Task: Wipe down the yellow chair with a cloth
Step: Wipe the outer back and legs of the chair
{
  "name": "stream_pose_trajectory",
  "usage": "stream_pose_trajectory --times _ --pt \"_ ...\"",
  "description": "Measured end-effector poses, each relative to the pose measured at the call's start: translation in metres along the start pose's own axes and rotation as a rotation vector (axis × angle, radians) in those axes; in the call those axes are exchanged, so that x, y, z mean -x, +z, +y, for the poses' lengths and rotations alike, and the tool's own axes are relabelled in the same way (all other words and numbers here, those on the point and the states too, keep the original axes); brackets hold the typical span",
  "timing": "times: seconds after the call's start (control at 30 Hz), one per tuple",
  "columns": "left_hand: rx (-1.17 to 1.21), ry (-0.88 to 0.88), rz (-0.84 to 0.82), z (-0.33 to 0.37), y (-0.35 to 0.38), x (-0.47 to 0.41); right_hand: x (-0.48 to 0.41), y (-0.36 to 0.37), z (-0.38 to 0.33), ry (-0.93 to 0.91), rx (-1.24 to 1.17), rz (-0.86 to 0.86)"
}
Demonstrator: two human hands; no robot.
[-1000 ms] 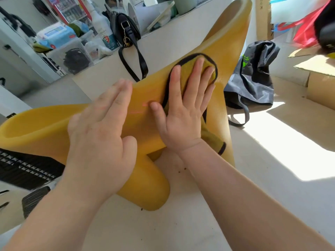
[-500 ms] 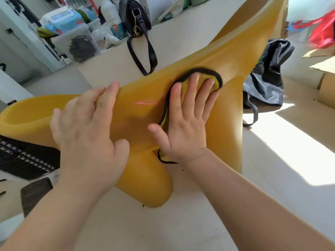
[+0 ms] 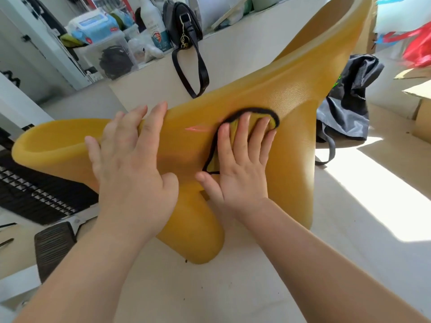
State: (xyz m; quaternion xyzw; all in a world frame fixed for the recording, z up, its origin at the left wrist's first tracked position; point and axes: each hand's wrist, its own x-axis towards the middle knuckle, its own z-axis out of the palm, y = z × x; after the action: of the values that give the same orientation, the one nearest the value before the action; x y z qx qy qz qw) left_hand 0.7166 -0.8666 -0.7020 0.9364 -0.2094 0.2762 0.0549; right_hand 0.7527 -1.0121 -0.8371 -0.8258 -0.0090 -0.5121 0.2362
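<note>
The yellow chair [image 3: 300, 94] lies tipped over on the pale floor, its smooth moulded shell facing me. A yellow cloth [image 3: 253, 115] with a black hem is spread on the shell's middle. My right hand [image 3: 240, 164] presses flat on the cloth, fingers spread, and covers most of it. My left hand [image 3: 133, 169] rests flat on the shell just to the left, fingers apart, its fingertips over the upper ridge, holding nothing.
A black handbag [image 3: 184, 22] with a hanging strap sits on a ledge behind the chair among bottles and boxes. A grey-black bag [image 3: 349, 99] lies on the floor at right. A black keyboard [image 3: 39, 194] lies at left. A cardboard box [image 3: 419, 108] stands far right.
My right hand slid the cloth down and slightly left along the shell. My left hand shifted up so its fingers reach the ridge. The view moved closer.
</note>
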Motion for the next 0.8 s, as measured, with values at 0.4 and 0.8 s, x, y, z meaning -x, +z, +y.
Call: stream_pose_trajectory --times 0.4,0.8 --pt "0.022 -0.007 -0.033 -0.001 -0.005 0.003 0.027 0.004 -0.001 -0.03 0.049 -0.187" --pt "0.02 0.001 -0.022 -0.003 -0.002 0.002 0.07 0.023 0.016 -0.049 0.17 -0.335"
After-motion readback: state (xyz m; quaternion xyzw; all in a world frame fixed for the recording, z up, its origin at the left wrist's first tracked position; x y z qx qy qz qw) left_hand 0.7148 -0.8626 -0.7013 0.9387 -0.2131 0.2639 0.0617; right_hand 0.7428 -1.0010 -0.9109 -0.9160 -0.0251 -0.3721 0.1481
